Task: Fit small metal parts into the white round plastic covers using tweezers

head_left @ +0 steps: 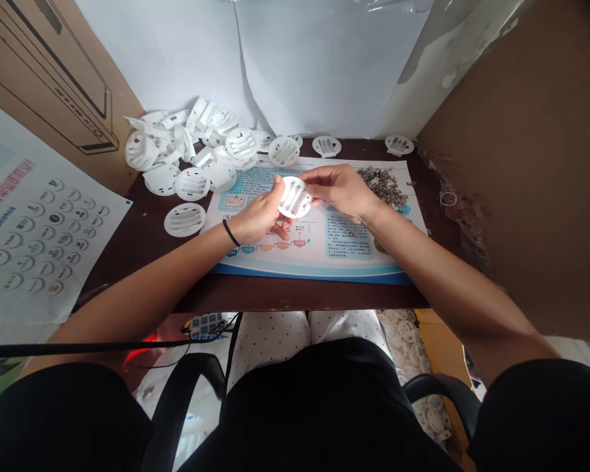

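My left hand [263, 213] grips a round white plastic battery housing [295, 197] by its left edge, thumb on top and fingers underneath. The housing is tilted so its battery slots face me. My right hand [338, 190] is at the housing's right edge, thumb and forefinger pinched together there. Whatever sits between those fingertips is too small or hidden to make out. Behind my right hand lies a pile of small metal pieces [381, 186], which look like battery contacts. A printed sheet [255, 261] lies under both hands.
Many similar white housings [184, 219] are heaped at the back left, with a few along the back wall. Cardboard [531, 164] walls the right side. A printed poster [34, 229] hangs at left. The dark table's front edge [295, 293] is near my lap.
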The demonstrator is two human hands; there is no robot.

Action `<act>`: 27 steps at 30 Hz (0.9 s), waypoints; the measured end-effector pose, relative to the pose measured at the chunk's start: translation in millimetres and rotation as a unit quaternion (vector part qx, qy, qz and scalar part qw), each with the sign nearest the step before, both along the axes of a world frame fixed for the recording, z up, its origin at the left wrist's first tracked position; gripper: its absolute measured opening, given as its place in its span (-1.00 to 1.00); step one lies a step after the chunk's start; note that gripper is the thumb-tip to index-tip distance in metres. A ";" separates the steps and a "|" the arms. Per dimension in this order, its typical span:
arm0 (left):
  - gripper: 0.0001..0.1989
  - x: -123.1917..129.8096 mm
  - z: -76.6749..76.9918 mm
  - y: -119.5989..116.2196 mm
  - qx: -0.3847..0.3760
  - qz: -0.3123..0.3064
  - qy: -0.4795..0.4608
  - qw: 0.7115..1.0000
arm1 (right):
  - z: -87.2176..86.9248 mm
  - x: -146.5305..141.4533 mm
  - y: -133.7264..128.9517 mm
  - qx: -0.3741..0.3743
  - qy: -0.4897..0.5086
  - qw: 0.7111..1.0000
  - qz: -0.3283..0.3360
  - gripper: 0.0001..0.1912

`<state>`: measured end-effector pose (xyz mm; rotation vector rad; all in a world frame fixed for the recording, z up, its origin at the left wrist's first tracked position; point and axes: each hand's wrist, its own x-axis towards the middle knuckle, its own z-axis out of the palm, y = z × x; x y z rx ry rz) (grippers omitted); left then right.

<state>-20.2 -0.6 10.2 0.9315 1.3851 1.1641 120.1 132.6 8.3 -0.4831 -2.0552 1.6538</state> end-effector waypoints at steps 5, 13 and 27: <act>-0.30 -0.5 -1.7 0.5 0.000 0.001 -0.004 1.000 | 3.9 1.4 -1.0 -0.003 -0.010 1.000 -0.010 -0.65; -0.28 -0.1 -7.4 0.2 0.007 -0.013 0.056 0.998 | 16.0 6.5 -3.5 0.143 -0.058 0.987 -0.035 -0.85; -0.22 4.5 -5.1 -4.1 0.034 -0.019 0.131 0.991 | 20.7 8.6 -2.1 0.167 -0.071 0.983 -0.007 -0.94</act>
